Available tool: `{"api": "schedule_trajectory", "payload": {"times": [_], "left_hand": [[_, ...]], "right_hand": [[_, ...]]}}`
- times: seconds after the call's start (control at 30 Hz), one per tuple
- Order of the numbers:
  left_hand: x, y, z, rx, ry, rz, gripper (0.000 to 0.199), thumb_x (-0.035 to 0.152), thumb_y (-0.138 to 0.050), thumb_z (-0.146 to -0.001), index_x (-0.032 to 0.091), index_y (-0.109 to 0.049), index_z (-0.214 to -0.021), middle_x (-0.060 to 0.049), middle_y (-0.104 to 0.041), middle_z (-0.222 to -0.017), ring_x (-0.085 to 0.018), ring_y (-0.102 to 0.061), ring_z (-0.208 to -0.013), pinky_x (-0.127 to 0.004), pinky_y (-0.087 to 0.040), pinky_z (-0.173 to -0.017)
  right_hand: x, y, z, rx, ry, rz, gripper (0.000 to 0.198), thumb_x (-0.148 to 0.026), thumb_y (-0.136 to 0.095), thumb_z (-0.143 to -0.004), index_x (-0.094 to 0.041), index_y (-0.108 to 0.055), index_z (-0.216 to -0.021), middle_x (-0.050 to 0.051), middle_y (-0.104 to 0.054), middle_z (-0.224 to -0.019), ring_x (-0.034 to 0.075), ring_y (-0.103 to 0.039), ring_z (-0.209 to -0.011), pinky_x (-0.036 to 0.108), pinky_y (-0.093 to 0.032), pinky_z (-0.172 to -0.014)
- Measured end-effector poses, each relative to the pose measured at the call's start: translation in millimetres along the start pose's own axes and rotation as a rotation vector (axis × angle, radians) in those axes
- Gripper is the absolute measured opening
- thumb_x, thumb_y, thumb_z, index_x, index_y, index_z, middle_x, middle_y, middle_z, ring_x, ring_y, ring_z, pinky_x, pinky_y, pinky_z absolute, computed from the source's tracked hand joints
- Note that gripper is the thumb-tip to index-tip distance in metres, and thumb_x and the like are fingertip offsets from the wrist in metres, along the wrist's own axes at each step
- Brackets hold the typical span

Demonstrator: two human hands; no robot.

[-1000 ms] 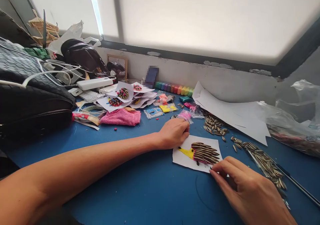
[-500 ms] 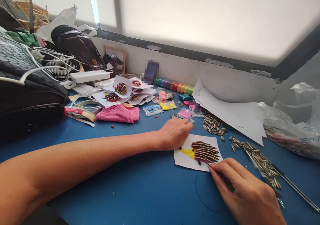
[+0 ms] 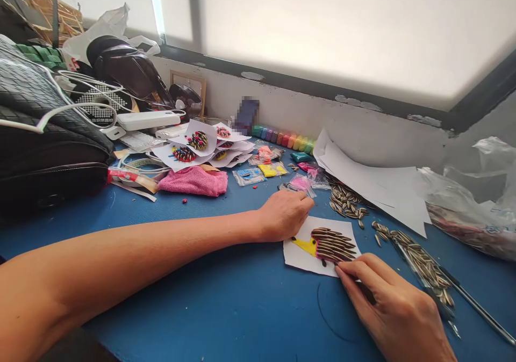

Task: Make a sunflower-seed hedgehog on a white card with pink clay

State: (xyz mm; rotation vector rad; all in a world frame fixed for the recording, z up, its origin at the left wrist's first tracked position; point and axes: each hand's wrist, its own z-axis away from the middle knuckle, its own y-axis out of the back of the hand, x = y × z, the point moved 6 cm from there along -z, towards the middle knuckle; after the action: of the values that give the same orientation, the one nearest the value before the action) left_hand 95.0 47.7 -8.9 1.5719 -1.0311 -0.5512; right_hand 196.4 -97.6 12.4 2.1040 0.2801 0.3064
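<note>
A small white paper card (image 3: pixel 296 255) lies on the blue table, bearing a hedgehog picture (image 3: pixel 332 245) with a yellow clay face, black eye and nose, and rows of striped sunflower seeds as spines. A small black foot (image 3: pixel 324 263) sits below its body. My left hand (image 3: pixel 285 215) is closed, its knuckles up, against the card's upper left edge; its fingertips are hidden. At the card's lower edge, my right hand (image 3: pixel 391 303) pinches thumb and forefinger together under the hedgehog's body. Whatever is between those fingertips is too small to make out.
Sunflower seeds (image 3: pixel 427 262) lie in piles to the right, with a pen (image 3: pixel 479 303) and a craft knife (image 3: pixel 415 265) among them. Behind are clay packets (image 3: pixel 273 169), white sheets (image 3: pixel 371 182), finished hedgehog cards (image 3: pixel 201 155), a pink cloth (image 3: pixel 193 181) and a black bag (image 3: pixel 52 163).
The view has shifted slightly, moving the scene a little to the right. Both hands keep their places at the card, the right one still pinching at its lower edge.
</note>
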Motion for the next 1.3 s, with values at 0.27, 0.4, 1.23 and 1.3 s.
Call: {"api": "schedule_trajectory", "payload": {"times": [0.27, 0.4, 1.23, 1.3], "left_hand": [[0, 0, 0, -0.006, -0.007, -0.019, 0.021, 0.017, -0.039, -0.097, 0.013, -0.060, -0.097, -0.010, -0.065, -0.100, -0.023, -0.063, -0.087, -0.035, -0.048, -0.074], [0, 0, 0, -0.005, -0.005, -0.032, 0.020, 0.017, -0.039, -0.097, 0.014, -0.059, -0.097, -0.010, -0.065, -0.101, -0.023, -0.063, -0.087, -0.034, -0.048, -0.074], [0, -2, 0, 0.001, -0.008, -0.070, 0.017, 0.017, -0.041, -0.096, 0.015, -0.058, -0.095, -0.007, -0.065, -0.100, -0.022, -0.063, -0.086, -0.033, -0.048, -0.072], [-1, -2, 0, 0.005, -0.007, -0.071, 0.017, 0.017, -0.041, -0.096, 0.015, -0.058, -0.095, -0.007, -0.065, -0.100, -0.021, -0.064, -0.086, -0.033, -0.048, -0.072]], "right_hand": [[-7, 4, -8, 0.021, -0.010, 0.014, 0.033, -0.027, -0.043, -0.099, -0.020, -0.067, -0.078, 0.000, -0.066, -0.072, 0.011, -0.065, -0.055, 0.022, -0.047, -0.054], [-6, 4, -8, 0.006, -0.012, 0.035, 0.034, -0.028, -0.041, -0.100, -0.021, -0.066, -0.077, -0.001, -0.066, -0.071, 0.010, -0.065, -0.055, 0.022, -0.046, -0.054], [-15, 3, -5, 0.004, 0.027, 0.168, 0.034, -0.028, -0.038, -0.101, -0.020, -0.068, -0.086, 0.001, -0.069, -0.078, 0.011, -0.065, -0.058, 0.025, -0.044, -0.056], [-16, 3, -4, -0.026, 0.042, 0.195, 0.033, -0.027, -0.038, -0.100, -0.021, -0.068, -0.090, 0.001, -0.069, -0.079, 0.012, -0.065, -0.058, 0.026, -0.044, -0.055]]}}
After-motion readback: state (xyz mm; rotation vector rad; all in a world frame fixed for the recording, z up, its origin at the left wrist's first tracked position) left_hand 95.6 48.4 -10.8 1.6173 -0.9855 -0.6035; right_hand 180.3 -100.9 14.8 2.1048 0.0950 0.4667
